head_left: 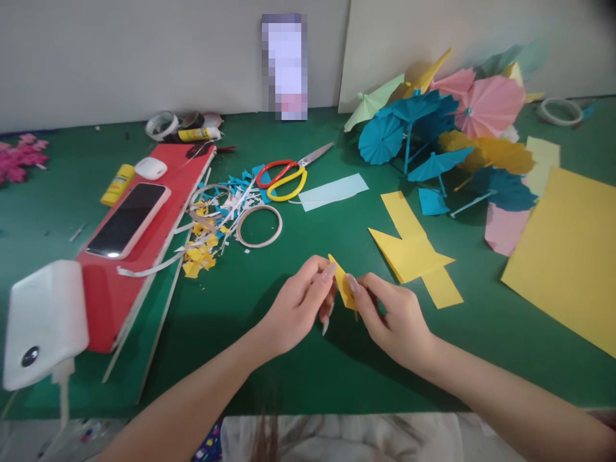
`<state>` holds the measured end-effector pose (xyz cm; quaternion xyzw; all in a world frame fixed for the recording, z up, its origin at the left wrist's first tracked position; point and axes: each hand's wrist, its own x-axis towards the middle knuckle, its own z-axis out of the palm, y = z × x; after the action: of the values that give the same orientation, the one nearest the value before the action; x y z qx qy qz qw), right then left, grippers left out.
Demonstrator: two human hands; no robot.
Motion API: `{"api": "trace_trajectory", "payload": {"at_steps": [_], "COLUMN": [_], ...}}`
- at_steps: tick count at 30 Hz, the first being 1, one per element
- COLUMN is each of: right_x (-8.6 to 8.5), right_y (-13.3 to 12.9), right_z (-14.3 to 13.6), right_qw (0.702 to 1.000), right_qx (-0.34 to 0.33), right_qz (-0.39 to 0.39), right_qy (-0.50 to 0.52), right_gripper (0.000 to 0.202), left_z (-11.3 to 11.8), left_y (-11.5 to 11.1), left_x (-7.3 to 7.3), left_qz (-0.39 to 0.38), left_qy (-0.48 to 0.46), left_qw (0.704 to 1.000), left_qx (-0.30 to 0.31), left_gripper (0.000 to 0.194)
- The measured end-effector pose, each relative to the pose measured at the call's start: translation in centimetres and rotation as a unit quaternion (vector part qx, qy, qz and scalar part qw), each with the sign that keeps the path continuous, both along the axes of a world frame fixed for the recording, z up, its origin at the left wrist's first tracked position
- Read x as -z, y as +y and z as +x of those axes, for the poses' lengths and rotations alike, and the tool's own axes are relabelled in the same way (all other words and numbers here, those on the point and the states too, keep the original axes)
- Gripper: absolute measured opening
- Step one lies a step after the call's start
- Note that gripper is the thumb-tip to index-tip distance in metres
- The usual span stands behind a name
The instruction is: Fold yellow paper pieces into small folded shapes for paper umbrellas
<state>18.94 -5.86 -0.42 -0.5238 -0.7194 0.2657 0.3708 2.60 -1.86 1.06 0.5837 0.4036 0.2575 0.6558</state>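
Note:
Between my two hands is a small folded piece of yellow paper [343,283], held a little above the green table. My left hand [304,296] pinches its upper left edge with thumb and fingers. From the other side my right hand [395,316] grips its right edge, thumb on top. Some of the fingers behind the paper are hidden. Just right of my hands lie yellow paper pieces [414,253], a folded pointed one over a flat strip. A pale blue paper strip [333,192] lies farther back.
Scissors [294,172], a tape roll [259,226] and paper scraps [199,253] lie to the left. Beyond them a phone [129,220] and white power bank [45,324] rest by a red board [106,295]. Paper umbrellas [416,122] crowd the back right, near a large yellow sheet [568,256].

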Motion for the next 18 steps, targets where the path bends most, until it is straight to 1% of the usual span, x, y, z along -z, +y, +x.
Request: {"api": "trace_trajectory", "payload": {"at_steps": [2, 4, 6, 7, 9, 11, 12, 13, 15, 18], "right_x": [0.0, -0.2, -0.6, -0.7, -1.1, -1.5, -1.7, -1.8, -1.9, -2.0], "right_y": [-0.1, -0.3, -0.4, -0.4, -0.4, -0.3, -0.3, -0.2, -0.1, -0.1], "right_z": [-0.1, -0.3, -0.4, -0.4, -0.4, -0.3, -0.2, -0.2, -0.1, -0.1], "right_qw": [0.999, 0.998, 0.995, 0.990, 0.966, 0.928, 0.911, 0.901, 0.900, 0.913], "right_qx": [-0.036, -0.067, -0.088, -0.102, -0.131, -0.147, -0.150, -0.150, -0.149, -0.143], "right_qz": [0.014, 0.010, -0.030, -0.063, -0.152, -0.240, -0.270, -0.288, -0.291, -0.278], "right_qy": [-0.005, 0.002, 0.036, 0.070, 0.160, 0.245, 0.272, 0.287, 0.288, 0.261], "right_gripper": [0.024, 0.023, 0.022, 0.022, 0.028, 0.037, 0.040, 0.042, 0.041, 0.039], "left_z": [0.3, 0.6, 0.8, 0.9, 1.1, 1.1, 1.2, 1.2, 1.2, 1.2], "left_y": [-0.5, -0.8, -1.1, -1.2, -1.2, -1.2, -1.2, -1.2, -1.2, -1.4], "left_x": [0.3, 0.5, 0.6, 0.6, 0.6, 0.7, 0.8, 0.9, 1.1, 1.2], "left_qz": [0.023, 0.028, 0.006, -0.014, -0.069, -0.118, -0.135, -0.148, -0.171, -0.192], "left_qy": [0.027, 0.038, 0.025, 0.011, -0.025, -0.065, -0.084, -0.101, -0.129, -0.139], "left_qw": [0.999, 0.998, 0.998, 0.998, 0.995, 0.989, 0.986, 0.983, 0.976, 0.970], "left_qx": [-0.025, -0.039, -0.052, -0.058, -0.061, -0.054, -0.050, -0.048, -0.047, -0.048], "left_gripper": [0.033, 0.034, 0.036, 0.037, 0.038, 0.039, 0.039, 0.038, 0.038, 0.040]}}
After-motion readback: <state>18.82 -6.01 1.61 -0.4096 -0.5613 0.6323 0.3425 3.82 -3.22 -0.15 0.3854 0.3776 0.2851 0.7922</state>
